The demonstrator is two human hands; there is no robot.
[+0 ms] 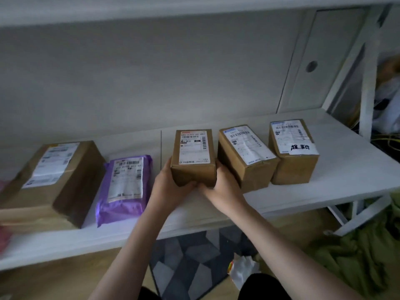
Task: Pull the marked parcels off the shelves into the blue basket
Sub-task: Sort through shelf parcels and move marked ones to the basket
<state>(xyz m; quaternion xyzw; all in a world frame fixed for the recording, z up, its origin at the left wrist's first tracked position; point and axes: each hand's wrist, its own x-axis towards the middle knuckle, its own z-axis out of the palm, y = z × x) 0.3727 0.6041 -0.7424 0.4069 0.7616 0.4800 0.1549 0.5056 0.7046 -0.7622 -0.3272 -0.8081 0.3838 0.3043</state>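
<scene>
**Two-handed hold on a small carton at shelf edge**

Both hands are on the middle box (193, 155). The left hand (171, 187) clasps its left side and near lower corner; the right hand (220, 187) clasps the right side, fingers curled under the front. The fingertips of the two hands nearly meet beneath the front face. The box sits on, or just off, the white shelf (346, 169); which of the two cannot be told.

Handling, as judged: a taped cardboard carton, stiff-walled, compact, probably light to moderate in weight. The side-and-underside hold suits it; the paper label on top is smooth and a poor place to grip.

No handwritten mark shows on this box's label. Right of the box, just beside it, stands a tilted carton (246, 156), close enough that the right hand has little room. Beyond that stands a marked carton (293, 151), bearing bold handwriting on its label; by the task sentence this appears to be a wanted parcel. Left of the box lies a purple mailer (124, 185), soft and likely slippery, then a large carton (54, 180).

The blue basket is not in view.
</scene>
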